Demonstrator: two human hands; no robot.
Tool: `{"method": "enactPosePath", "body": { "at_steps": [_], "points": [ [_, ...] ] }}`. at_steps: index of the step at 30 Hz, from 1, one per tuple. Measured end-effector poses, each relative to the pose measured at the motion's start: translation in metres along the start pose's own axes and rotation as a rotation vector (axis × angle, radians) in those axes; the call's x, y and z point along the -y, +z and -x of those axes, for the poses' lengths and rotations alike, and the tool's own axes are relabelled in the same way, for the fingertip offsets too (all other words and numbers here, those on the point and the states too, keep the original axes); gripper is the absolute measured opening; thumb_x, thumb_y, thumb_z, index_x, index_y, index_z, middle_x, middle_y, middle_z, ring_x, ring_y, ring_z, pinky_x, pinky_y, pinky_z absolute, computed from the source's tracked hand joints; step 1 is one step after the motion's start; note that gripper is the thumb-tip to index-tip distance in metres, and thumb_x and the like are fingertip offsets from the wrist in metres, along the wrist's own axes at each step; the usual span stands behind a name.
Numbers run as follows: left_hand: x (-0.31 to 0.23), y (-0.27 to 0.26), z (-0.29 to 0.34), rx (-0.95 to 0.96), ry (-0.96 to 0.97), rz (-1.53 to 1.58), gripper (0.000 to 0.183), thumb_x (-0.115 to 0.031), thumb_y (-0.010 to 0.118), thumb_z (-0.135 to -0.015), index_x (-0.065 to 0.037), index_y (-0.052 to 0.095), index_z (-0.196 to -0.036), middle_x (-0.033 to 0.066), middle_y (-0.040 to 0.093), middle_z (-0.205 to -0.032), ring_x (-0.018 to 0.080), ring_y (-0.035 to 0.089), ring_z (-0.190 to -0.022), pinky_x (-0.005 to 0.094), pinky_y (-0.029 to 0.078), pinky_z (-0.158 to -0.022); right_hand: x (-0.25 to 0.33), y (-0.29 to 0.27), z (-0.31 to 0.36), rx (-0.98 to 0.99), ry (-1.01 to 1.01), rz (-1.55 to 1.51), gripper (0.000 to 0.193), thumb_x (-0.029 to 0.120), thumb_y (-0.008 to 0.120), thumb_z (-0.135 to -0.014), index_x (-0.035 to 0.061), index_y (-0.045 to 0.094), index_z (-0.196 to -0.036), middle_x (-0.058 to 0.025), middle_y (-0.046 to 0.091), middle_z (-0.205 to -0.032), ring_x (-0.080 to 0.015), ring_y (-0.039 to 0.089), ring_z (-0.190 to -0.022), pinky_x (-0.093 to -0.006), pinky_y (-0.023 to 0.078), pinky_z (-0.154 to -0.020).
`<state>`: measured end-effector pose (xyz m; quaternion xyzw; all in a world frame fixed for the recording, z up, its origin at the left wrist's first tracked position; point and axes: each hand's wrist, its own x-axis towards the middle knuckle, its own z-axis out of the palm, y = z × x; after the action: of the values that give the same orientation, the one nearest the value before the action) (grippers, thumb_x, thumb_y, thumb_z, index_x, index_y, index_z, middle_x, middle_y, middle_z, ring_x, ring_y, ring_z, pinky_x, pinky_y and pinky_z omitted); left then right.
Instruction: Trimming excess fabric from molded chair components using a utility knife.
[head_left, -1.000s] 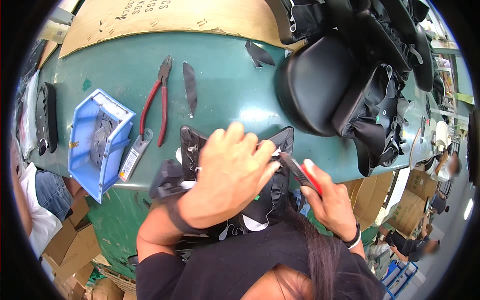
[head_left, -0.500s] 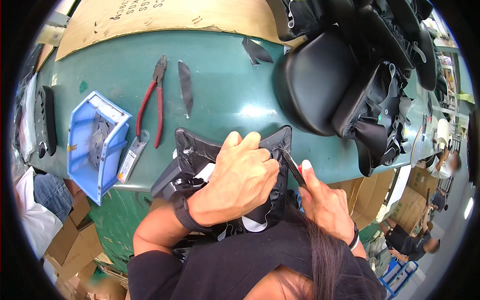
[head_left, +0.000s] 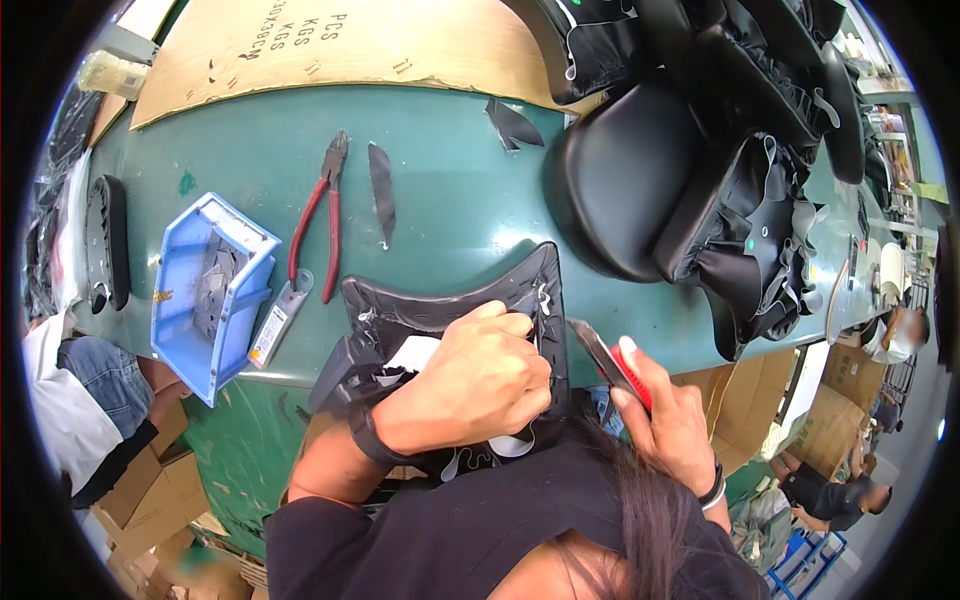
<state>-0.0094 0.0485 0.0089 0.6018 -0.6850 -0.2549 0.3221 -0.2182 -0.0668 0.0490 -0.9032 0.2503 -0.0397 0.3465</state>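
Note:
A black leather-like padded part (head_left: 455, 295) with a curved far edge lies against the near side of the table, its folded covering and white lining showing. Over its middle my left hand (head_left: 480, 375) is closed in a fist; whatever its fingers grip is hidden beneath. Just right of the part, my right hand (head_left: 668, 415) holds a red utility knife (head_left: 628, 372). The dark blade end points up and left, apart from the part's right edge.
Left on the green table (head_left: 440, 190) are a blue bin (head_left: 262, 250) of dark scraps, red-handled pliers (head_left: 333, 235) and a blade pack (head_left: 280, 322). Leather scraps (head_left: 382, 195) lie farther back. Black padded parts (head_left: 620, 180) pile up at right; cardboard (head_left: 400, 45) lies behind.
My right hand has drawn the knife off the part's upper right corner, to the right and nearer me. The left fist has shifted slightly nearer me, uncovering more of the part's far edge.

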Motion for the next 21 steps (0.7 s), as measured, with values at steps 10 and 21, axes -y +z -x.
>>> {"method": "enactPosePath", "body": {
  "at_steps": [10,21],
  "points": [
    [0.024,-0.038,0.006,-0.441,0.192,1.007,0.026,-0.004,0.069,-0.065,-0.002,0.045,-0.054,0.0069,0.042,-0.051,0.0232,0.042,-0.054,0.037,0.035,-0.06,0.007,0.011,-0.008,0.18,0.052,0.094,0.062,0.013,0.066,-0.087,0.0115,0.041,-0.143,-0.0121,0.057,-0.068,-0.0351,0.056,-0.053,-0.0457,0.043,-0.048],
    [-0.013,-0.032,0.011,-0.166,-0.283,-0.289,0.023,-0.024,0.077,-0.073,-0.009,0.06,-0.077,0.0059,0.054,-0.071,0.0233,0.051,-0.072,0.0355,0.042,-0.064,0.018,-0.02,-0.022,0.359,-0.032,0.308,0.057,0.006,0.068,-0.08,0.0126,0.052,-0.135,-0.0149,0.065,-0.081,-0.0369,0.063,-0.068,-0.0433,0.049,-0.061]
  ]
}}
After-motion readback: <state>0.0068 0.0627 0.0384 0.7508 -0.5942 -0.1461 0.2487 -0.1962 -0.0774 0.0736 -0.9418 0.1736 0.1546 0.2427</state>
